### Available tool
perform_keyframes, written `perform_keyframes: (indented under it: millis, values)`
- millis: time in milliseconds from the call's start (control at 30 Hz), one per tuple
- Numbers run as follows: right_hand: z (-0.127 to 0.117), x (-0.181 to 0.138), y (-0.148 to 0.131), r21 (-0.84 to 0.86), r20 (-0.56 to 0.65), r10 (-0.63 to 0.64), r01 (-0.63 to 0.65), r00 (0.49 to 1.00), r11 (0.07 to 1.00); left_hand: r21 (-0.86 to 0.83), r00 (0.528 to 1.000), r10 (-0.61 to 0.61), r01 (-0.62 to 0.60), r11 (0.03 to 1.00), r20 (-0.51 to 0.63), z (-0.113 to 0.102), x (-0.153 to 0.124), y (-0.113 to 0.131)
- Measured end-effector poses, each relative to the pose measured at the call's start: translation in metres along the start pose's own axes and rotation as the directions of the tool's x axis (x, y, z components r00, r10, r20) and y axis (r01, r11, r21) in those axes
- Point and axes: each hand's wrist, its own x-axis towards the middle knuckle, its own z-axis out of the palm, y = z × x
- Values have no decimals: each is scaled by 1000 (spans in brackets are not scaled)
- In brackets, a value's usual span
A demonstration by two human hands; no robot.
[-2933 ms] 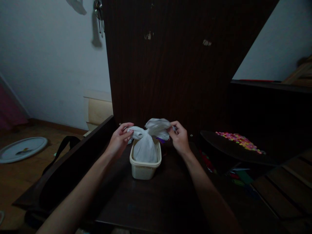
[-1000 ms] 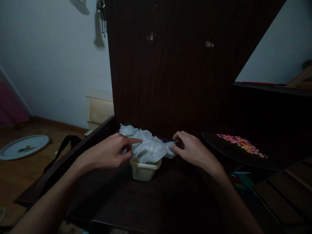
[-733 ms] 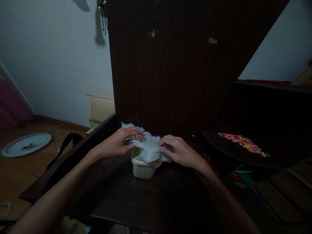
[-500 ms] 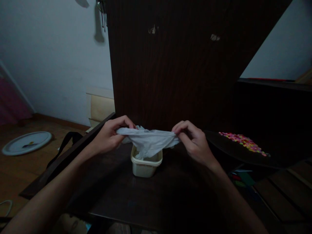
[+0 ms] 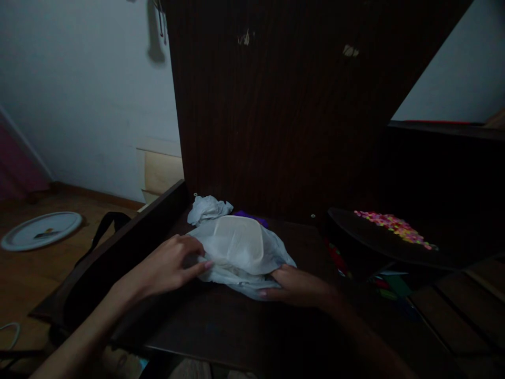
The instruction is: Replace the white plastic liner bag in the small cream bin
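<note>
A thin white plastic bag (image 5: 232,279) is spread over a pale rectangular tub, whose outline shows through the film. My left hand (image 5: 169,266) pinches the bag's near left edge between thumb and fingers. On the right, my right hand (image 5: 300,286) grips the bag's opening, its fingertips partly tucked under the film. Behind the tub a crumpled white plastic bag (image 5: 209,209) lies against the dark panel, beside a purple item (image 5: 252,217) that is mostly covered.
The dark wooden desktop (image 5: 213,326) has a raised left edge and a tall back panel (image 5: 276,116). A curved shelf at right carries many small colourful pieces (image 5: 394,227). A white round lid-like object (image 5: 41,231) lies on the floor at left.
The bag, earlier stretched between my raised hands above the open tub, now lies over it. Both hands have come down and nearer, and the crumpled bag and purple item behind have come into view.
</note>
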Motion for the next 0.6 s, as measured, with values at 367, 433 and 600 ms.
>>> perform_keyframes:
  millis: [367,433,600]
  values:
    - [-20,41,11,643,-363,73,193,929,741,-645,966,-159,-12,764,-206,24,36,-28]
    - [-7,57,13,670,-352,67,201,933,715,-706,965,-181,-4,708,-187,39,49,-27]
    - [22,82,19,755,-415,171,234,893,613,-896,978,-209,78,437,-17,73,69,-24]
